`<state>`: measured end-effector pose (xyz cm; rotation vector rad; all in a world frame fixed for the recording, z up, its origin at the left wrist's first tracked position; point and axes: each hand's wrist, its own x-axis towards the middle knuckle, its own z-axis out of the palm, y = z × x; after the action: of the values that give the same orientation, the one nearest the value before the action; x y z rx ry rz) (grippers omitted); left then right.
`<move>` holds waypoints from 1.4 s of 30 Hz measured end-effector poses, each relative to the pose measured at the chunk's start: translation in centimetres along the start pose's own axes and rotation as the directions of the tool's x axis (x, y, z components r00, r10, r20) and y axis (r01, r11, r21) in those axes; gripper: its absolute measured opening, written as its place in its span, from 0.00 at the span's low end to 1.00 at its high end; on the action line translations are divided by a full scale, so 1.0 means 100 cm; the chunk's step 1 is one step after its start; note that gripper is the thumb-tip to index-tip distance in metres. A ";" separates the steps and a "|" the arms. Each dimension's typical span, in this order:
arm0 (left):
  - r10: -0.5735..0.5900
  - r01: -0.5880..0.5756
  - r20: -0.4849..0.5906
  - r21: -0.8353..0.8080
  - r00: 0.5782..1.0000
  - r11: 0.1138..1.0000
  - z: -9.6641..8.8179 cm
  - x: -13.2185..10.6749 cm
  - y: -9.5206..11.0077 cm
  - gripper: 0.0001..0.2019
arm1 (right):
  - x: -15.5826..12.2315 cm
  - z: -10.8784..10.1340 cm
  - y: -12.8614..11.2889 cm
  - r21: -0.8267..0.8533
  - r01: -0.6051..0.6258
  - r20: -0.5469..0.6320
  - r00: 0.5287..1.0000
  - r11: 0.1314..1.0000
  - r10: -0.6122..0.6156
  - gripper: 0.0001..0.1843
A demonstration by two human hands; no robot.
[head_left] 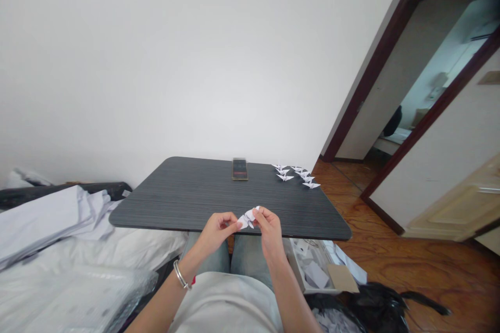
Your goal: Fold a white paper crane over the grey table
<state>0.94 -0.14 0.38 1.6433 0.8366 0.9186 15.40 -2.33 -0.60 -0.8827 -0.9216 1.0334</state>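
Note:
A small white folded paper crane (247, 218) is pinched between my two hands, just over the near edge of the dark table (187, 192). My left hand (219, 227) grips its left end between thumb and fingers. At the other end, my right hand (267, 221) has thumb and forefinger closed on the paper. Part of the crane is hidden behind my fingertips. Several finished white paper cranes (285, 177) stand in two rows at the table's far right corner.
A phone (239, 169) lies at the table's back edge, near the white wall. Right of my legs sits a box (312, 270) of paper pieces, beside black plastic bags (375, 304). Paper sheets (50, 218) and bubble wrap (86, 296) lie on the left. A doorway opens at the right.

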 end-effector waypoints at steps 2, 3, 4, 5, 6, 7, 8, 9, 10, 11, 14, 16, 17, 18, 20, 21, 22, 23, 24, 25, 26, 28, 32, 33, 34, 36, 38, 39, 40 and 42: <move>-0.001 0.001 -0.002 -0.004 1.000 1.000 0.000 0.000 0.001 0.15 | 0.000 -0.001 0.001 -0.004 0.010 -0.002 1.000 1.000 -0.010 0.14; -0.002 0.002 -0.003 -0.006 1.000 1.000 0.000 -0.001 0.001 0.15 | 0.000 -0.001 0.001 -0.007 0.013 -0.004 1.000 1.000 -0.013 0.14; -0.003 0.003 -0.004 -0.010 1.000 1.000 0.000 -0.001 0.001 0.15 | 0.001 -0.002 0.002 -0.010 0.015 -0.008 1.000 1.000 -0.015 0.14; -0.005 0.005 -0.004 -0.015 1.000 1.000 0.000 -0.001 0.001 0.15 | 0.001 -0.002 0.002 -0.013 0.017 -0.013 1.000 1.000 -0.017 0.14; -0.006 0.006 -0.003 -0.019 1.000 1.000 -0.001 -0.001 0.001 0.15 | 0.002 -0.003 0.003 -0.016 0.019 -0.020 1.000 1.000 -0.019 0.14; -0.006 0.006 -0.002 -0.022 1.000 1.000 -0.001 -0.001 0.000 0.14 | 0.002 -0.003 0.004 -0.018 0.020 -0.027 0.999 1.000 -0.021 0.14; -0.005 0.005 0.001 -0.023 1.000 1.000 -0.001 -0.001 0.000 0.14 | 0.003 -0.004 0.005 -0.019 0.021 -0.034 0.999 1.000 -0.022 0.14; -0.004 0.004 0.003 -0.022 1.000 1.000 -0.001 -0.001 0.000 0.14 | 0.003 -0.005 0.005 -0.018 0.022 -0.040 0.999 1.000 -0.023 0.14; -0.002 0.002 0.003 -0.019 1.000 1.000 -0.001 0.000 0.000 0.14 | 0.004 -0.005 0.006 -0.015 0.023 -0.044 0.999 1.000 -0.024 0.14; 0.000 0.000 0.002 -0.014 1.000 1.000 0.000 0.000 0.000 0.14 | 0.004 -0.005 0.006 -0.011 0.025 -0.046 0.999 1.000 -0.026 0.14; 0.003 -0.003 0.000 -0.002 1.000 1.000 0.000 0.000 0.001 0.14 | 0.004 -0.006 0.007 0.006 0.028 -0.051 0.998 1.000 -0.027 0.14; 0.005 -0.005 0.003 0.000 1.000 1.000 0.000 0.000 0.001 0.14 | 0.004 -0.006 0.006 0.011 0.023 -0.055 0.998 1.000 -0.023 0.14; 0.005 -0.005 0.005 0.000 1.000 1.000 0.000 -0.001 0.000 0.14 | 0.004 -0.006 0.006 0.010 0.022 -0.058 0.998 1.000 -0.021 0.14; 0.005 -0.005 0.006 0.001 1.000 1.000 -0.001 -0.001 0.000 0.14 | 0.004 -0.006 0.006 0.008 0.021 -0.061 0.998 1.000 -0.020 0.15; 0.008 -0.008 0.005 0.003 1.000 1.000 -0.001 -0.001 -0.001 0.15 | 0.004 -0.006 0.005 -0.004 0.020 -0.068 0.998 1.000 -0.020 0.15; 0.009 -0.009 0.003 0.003 1.000 1.000 -0.001 -0.001 -0.002 0.15 | 0.004 -0.006 0.005 -0.010 0.020 -0.071 0.997 1.000 -0.021 0.15; 0.010 -0.010 0.002 0.002 1.000 1.000 -0.001 -0.001 -0.002 0.15 | 0.004 -0.006 0.005 -0.015 0.020 -0.074 0.997 1.000 -0.021 0.15; 0.011 -0.011 0.001 0.000 1.000 1.000 -0.001 -0.001 -0.003 0.15 | 0.005 -0.006 0.005 -0.018 0.020 -0.074 0.997 1.000 -0.021 0.15; 0.012 -0.012 0.001 -0.003 1.000 1.000 -0.001 -0.001 -0.004 0.15 | 0.005 -0.006 0.005 -0.017 0.019 -0.071 0.997 1.000 -0.020 0.14; 0.013 -0.013 0.001 -0.004 1.000 1.000 -0.001 -0.001 -0.004 0.15 | 0.005 -0.006 0.005 -0.014 0.019 -0.069 0.997 1.000 -0.020 0.14; 0.013 -0.013 0.000 -0.003 1.000 1.000 -0.001 -0.001 -0.004 0.15 | 0.005 -0.007 0.005 -0.012 0.019 -0.068 0.998 1.000 -0.020 0.14; 0.015 -0.015 -0.002 0.007 1.000 1.000 -0.002 -0.001 -0.005 0.15 | 0.005 -0.007 0.006 -0.014 0.020 -0.069 0.997 1.000 -0.021 0.14; 0.017 -0.017 -0.005 0.016 1.000 1.000 -0.002 -0.001 -0.004 0.15 | 0.006 -0.007 0.007 -0.028 0.023 -0.080 0.996 0.999 -0.026 0.15; 0.017 -0.017 -0.007 0.015 1.000 1.000 -0.002 -0.001 -0.003 0.15 | 0.005 -0.007 0.007 -0.030 0.025 -0.082 0.996 0.999 -0.028 0.15; 0.015 -0.015 -0.006 0.014 1.000 1.000 -0.002 -0.002 -0.003 0.15 | 0.005 -0.007 0.007 -0.031 0.026 -0.082 0.996 0.999 -0.029 0.15; 0.009 -0.009 -0.004 0.011 1.000 1.000 -0.002 -0.002 -0.002 0.15 | 0.005 -0.007 0.007 -0.031 0.026 -0.079 0.996 0.999 -0.028 0.15; 0.003 -0.003 -0.001 0.002 1.000 1.000 -0.001 -0.001 -0.001 0.15 | 0.005 -0.007 0.006 -0.023 0.027 -0.072 0.997 0.999 -0.029 0.14; 0.002 -0.002 -0.001 -0.006 1.000 1.000 -0.001 -0.001 -0.001 0.15 | 0.005 -0.007 0.006 -0.020 0.028 -0.069 0.997 0.999 -0.030 0.14; 0.000 0.000 -0.002 -0.014 1.000 1.000 -0.001 -0.001 0.000 0.15 | 0.005 -0.007 0.005 -0.017 0.027 -0.067 0.997 0.999 -0.029 0.14; -0.010 0.010 -0.004 -0.035 1.000 0.999 -0.001 -0.001 0.000 0.15 | 0.006 -0.007 0.005 -0.008 0.013 -0.065 0.998 1.000 -0.013 0.15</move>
<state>0.84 -0.19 0.42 1.6058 0.8265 0.9250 16.05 -1.77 -1.17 -0.9103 -0.8756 0.9852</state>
